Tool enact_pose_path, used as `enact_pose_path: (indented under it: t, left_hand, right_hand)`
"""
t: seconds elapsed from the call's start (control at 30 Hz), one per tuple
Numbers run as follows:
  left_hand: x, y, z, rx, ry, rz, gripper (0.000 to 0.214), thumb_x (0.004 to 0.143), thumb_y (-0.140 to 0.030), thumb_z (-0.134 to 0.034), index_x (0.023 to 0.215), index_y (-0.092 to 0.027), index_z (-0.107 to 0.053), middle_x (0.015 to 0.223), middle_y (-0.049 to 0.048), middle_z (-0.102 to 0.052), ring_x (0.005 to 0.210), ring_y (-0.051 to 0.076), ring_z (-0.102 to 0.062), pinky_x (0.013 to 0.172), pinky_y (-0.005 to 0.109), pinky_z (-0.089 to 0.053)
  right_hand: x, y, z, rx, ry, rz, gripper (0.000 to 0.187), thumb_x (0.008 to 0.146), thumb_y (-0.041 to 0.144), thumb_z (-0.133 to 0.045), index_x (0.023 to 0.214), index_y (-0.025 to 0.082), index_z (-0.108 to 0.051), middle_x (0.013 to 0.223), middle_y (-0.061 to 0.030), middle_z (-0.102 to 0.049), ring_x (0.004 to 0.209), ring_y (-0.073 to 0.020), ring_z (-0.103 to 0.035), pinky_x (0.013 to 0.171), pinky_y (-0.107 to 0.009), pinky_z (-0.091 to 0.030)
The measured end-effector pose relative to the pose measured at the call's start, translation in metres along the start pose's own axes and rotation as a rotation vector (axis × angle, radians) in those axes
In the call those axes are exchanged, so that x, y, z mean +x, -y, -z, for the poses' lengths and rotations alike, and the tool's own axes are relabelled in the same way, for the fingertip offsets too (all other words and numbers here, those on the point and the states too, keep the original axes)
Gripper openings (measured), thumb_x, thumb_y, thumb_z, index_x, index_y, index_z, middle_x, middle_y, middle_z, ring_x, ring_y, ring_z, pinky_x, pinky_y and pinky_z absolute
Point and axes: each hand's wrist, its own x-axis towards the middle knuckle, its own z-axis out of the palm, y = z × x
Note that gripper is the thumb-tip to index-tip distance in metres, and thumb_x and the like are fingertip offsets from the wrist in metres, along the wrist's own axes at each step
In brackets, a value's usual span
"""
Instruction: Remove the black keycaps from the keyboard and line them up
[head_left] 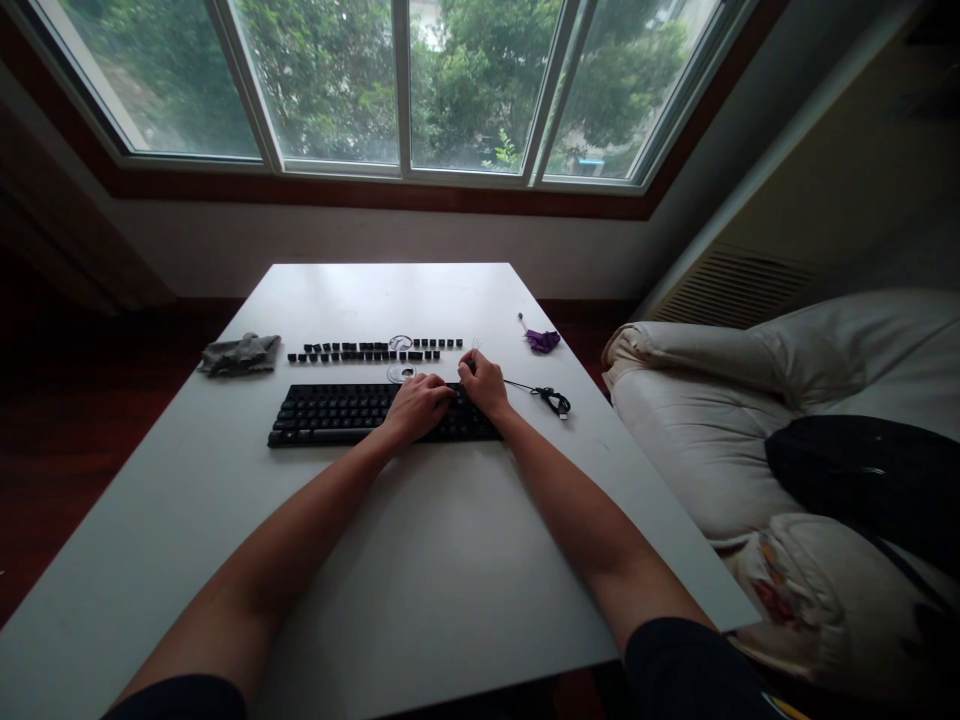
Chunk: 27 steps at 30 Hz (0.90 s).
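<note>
A black keyboard (330,412) lies across the middle of the white table (420,560). My left hand (417,405) rests on its right half, fingers curled down onto the keys. My right hand (481,380) is closed at the keyboard's far right corner, pinching a thin wire tool whose prongs stick up above the fingers. Behind the keyboard, rows of loose black keycaps (371,351) lie on the table. A small clear round dish (401,373) sits between the keycaps and the keyboard.
A crumpled grey cloth (240,354) lies at the left. A black coiled cable (553,401) and a purple brush-like item (541,339) lie at the right. A white cushioned seat (720,420) with a dark bag (870,485) stands beside the table. Windows fill the far wall.
</note>
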Motion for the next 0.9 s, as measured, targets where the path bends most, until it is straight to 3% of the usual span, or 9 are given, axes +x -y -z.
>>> enact_pose_path:
  t: [0.43,0.73,0.9]
  left_hand:
    - [0.000,0.001,0.002,0.014,0.014,0.009,0.026,0.093,-0.029,-0.055,0.111,-0.028,-0.073,0.114,0.0073,-0.067,0.108,0.027,-0.058,0.097,0.045,-0.044]
    - [0.000,-0.001,0.003,0.012,0.012,0.018,0.025,0.092,-0.029,-0.055,0.111,-0.027,-0.073,0.114,0.0076,-0.067,0.108,0.027,-0.058,0.096,0.045,-0.044]
    - [0.000,0.001,0.000,-0.008,-0.007,0.011,0.025,0.093,-0.030,-0.056,0.112,-0.028,-0.072,0.114,0.0069,-0.067,0.107,0.027,-0.058,0.096,0.044,-0.044]
  right_hand:
    - [-0.018,0.013,0.001,-0.199,-0.015,0.166,0.019,0.092,0.033,-0.051,0.095,0.024,-0.067,0.076,-0.0031,-0.069,0.071,-0.0209,-0.064,0.069,-0.028,-0.042]
    - [-0.014,0.008,0.001,-0.226,0.045,0.163,0.021,0.092,0.035,-0.050,0.099,0.023,-0.066,0.071,-0.0030,-0.067,0.066,-0.0214,-0.063,0.066,-0.027,-0.040]
    - [-0.015,0.005,0.000,-0.163,-0.042,0.113,0.024,0.094,0.036,-0.045,0.100,0.022,-0.065,0.068,-0.0031,-0.065,0.065,-0.0218,-0.062,0.067,-0.028,-0.041]
